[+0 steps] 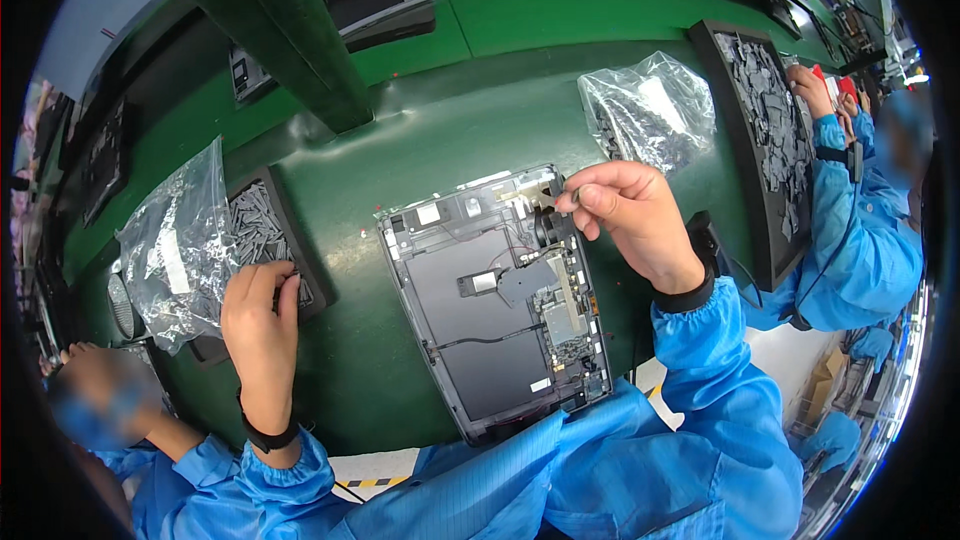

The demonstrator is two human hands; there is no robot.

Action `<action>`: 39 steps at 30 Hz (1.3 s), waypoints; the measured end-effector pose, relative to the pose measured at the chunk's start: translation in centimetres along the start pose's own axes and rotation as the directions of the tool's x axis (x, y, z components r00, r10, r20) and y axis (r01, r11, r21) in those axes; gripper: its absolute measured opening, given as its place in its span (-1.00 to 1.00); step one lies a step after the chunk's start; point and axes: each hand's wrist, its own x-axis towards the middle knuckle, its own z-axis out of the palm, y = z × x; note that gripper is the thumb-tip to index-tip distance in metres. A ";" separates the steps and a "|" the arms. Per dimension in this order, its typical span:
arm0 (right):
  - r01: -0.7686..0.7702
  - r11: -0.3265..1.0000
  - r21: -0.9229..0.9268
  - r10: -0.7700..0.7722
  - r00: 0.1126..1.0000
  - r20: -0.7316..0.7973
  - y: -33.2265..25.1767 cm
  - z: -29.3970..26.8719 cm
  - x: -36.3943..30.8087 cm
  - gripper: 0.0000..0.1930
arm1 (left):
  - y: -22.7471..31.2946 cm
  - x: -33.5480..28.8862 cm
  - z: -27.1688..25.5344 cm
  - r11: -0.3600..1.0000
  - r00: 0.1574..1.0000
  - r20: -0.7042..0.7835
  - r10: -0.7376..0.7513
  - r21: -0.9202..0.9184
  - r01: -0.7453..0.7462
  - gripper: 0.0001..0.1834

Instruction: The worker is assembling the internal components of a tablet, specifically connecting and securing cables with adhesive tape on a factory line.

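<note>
- In the head view, an opened laptop chassis lies slightly askew on a smooth, dull green tabletop in front of the worker, its lower edge close to the blue garment
- Flat, matte dark panels fill much of the shell, crossed by a thin black cable, with a finely detailed circuit board along the right side and a round black fan near the upper right corner
- The right hand bends over that corner, thumb and forefinger drawn close together; whether a tiny part sits between them cannot be told
- The left hand dips to a dark, straight-walled tray of slim grey strips, thumb near the forefinger; whether it has hold of a strip cannot be told
- A crumpled, glossy clear bag slumps over the tray's left side, hiding part of it
- Beyond the chassis, a second clear bag, creased and shiny, lies over dark pieces, just beside a long black tray heaped with irregular grey flakes
- A dark green post rises from the tabletop at the upper left, partly blocking another open chassis
- At right, a co-worker's blue sleeve runs alongside the long tray; another person sits at the lower left, beyond the worker's left arm
</note>
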 end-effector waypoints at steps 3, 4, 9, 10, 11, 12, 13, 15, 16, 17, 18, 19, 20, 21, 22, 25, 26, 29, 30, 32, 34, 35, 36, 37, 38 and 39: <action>-0.007 1.000 0.021 0.008 1.000 -0.026 0.1 -0.1 -0.1 -0.80 | 0.4 0.3 0.4 1.000 0.999 -0.031 0.016 -0.009 -0.017 -0.90; -0.011 1.000 0.029 0.012 0.999 -0.031 0.2 -0.1 -0.1 -0.81 | 0.3 0.3 0.4 1.000 1.000 -0.019 0.024 -0.006 -0.024 -0.90; 0.042 0.999 -0.005 -0.042 0.999 -0.023 0.5 -0.3 0.3 -0.83 | 0.3 0.0 -0.2 1.000 1.000 0.005 -0.017 -0.001 0.017 -0.91; 0.076 0.996 -0.048 -0.078 0.995 -0.059 0.5 -0.2 0.4 -0.84 | 0.3 -0.1 -0.4 1.000 0.999 -0.032 0.004 -0.010 -0.005 -0.91; 0.106 0.989 -0.102 -0.117 0.987 -0.110 0.5 -0.4 0.5 -0.84 | 0.1 0.0 0.1 0.999 0.997 -0.066 0.034 -0.035 -0.036 -0.92; 0.109 0.988 -0.107 -0.121 0.986 -0.114 0.6 -0.6 0.5 -0.84 | -0.1 0.0 0.5 0.998 0.997 -0.069 0.037 -0.041 -0.040 -0.92; 0.089 0.972 -0.217 -0.122 0.982 -0.144 0.6 -0.9 0.7 -0.86 | -0.3 0.0 0.9 0.996 0.996 -0.083 0.015 -0.092 -0.023 -0.92; 0.067 0.945 -0.321 -0.127 0.977 -0.169 0.7 -1.3 1.0 -0.88 | -0.4 0.0 0.9 0.990 0.995 -0.098 -0.010 -0.138 -0.004 -0.93; 0.134 0.877 -0.461 -0.219 0.966 -0.136 0.7 -1.5 1.3 -0.89 | -0.2 0.1 0.7 0.984 0.993 -0.108 -0.045 -0.174 0.025 -0.93; 0.196 0.784 -0.589 -0.303 0.949 -0.088 0.7 -1.5 1.6 -0.90 | -0.1 0.0 0.5 0.976 0.990 -0.117 -0.082 -0.210 0.056 -0.94; 0.199 0.785 -0.587 -0.303 0.949 -0.084 0.4 -1.2 1.8 -0.90 | -0.3 -0.1 0.4 0.977 0.989 -0.118 -0.084 -0.207 0.058 -0.94; 0.167 0.708 -0.686 -0.290 0.955 -0.066 -0.2 -0.7 2.0 -0.90 | -0.6 -0.2 0.4 0.976 0.987 -0.113 -0.115 -0.195 0.092 -0.95; 0.135 0.616 -0.776 -0.276 0.960 -0.052 -0.6 -0.2 2.3 -0.90 | -0.8 -0.3 0.4 0.975 0.984 -0.107 -0.146 -0.187 0.124 -0.96; 0.135 0.617 -0.776 -0.276 0.960 -0.053 -0.6 0.0 2.5 -0.90 | -0.8 -0.3 0.3 0.975 0.984 -0.107 -0.145 -0.187 0.124 -0.96; 0.153 0.532 -0.833 -0.302 0.953 -0.018 -0.6 0.1 2.7 -0.90 | -0.7 -0.3 0.3 0.972 0.982 -0.104 -0.159 -0.190 0.137 -0.96; 0.131 0.442 -0.887 -0.278 0.961 0.003 -1.2 0.7 2.7 -0.89 | -0.6 -0.2 0.2 0.963 0.976 -0.105 -0.188 -0.214 0.163 -0.96; 0.087 0.439 -0.894 -0.232 0.973 -0.019 -1.3 0.9 2.7 -0.89 | -0.5 -0.1 0.2 0.956 0.974 -0.105 -0.200 -0.238 0.171 -0.95; 0.010 0.570 -0.822 -0.166 0.981 -0.103 -1.3 1.2 2.9 -0.85 | -0.4 -0.1 0.2 0.935 0.963 -0.094 -0.252 -0.281 0.217 -0.95; 0.012 0.569 -0.822 -0.168 0.981 -0.102 -0.9 0.9 2.9 -0.85 | -0.3 0.0 0.2 0.935 0.963 -0.096 -0.252 -0.281 0.217 -0.95; 0.026 0.689 -0.724 -0.162 0.980 -0.119 0.3 0.1 2.8 -0.81 | -0.1 -0.1 0.1 0.930 0.961 -0.110 -0.255 -0.301 0.212 -0.95; -0.022 0.731 -0.682 -0.103 0.985 -0.141 0.1 -0.3 2.7 -0.81 | 0.1 -0.2 0.0 0.927 0.962 -0.101 -0.254 -0.310 0.213 -0.95; -0.073 0.768 -0.637 -0.042 0.986 -0.164 0.1 -0.5 2.7 -0.82 | 0.3 -0.1 0.0 0.924 0.964 -0.090 -0.250 -0.321 0.210 -0.95; -0.073 0.768 -0.636 -0.042 0.986 -0.164 0.1 -0.4 2.7 -0.82 | 0.5 -0.1 -0.1 0.924 0.964 -0.089 -0.249 -0.320 0.209 -0.95; -0.049 0.747 -0.663 -0.070 0.986 -0.152 0.1 -0.2 2.8 -0.82 | 0.8 -0.2 -0.1 0.929 0.969 -0.091 -0.231 -0.318 0.191 -0.95; -0.027 0.724 -0.689 -0.097 0.985 -0.140 0.0 -0.1 2.8 -0.82 | 1.0 -0.2 -0.1 0.933 0.973 -0.093 -0.212 -0.317 0.173 -0.95; -0.028 0.725 -0.688 -0.097 0.985 -0.142 0.0 0.0 2.8 -0.82 | 1.1 -0.1 -0.1 0.933 0.973 -0.091 -0.210 -0.317 0.171 -0.95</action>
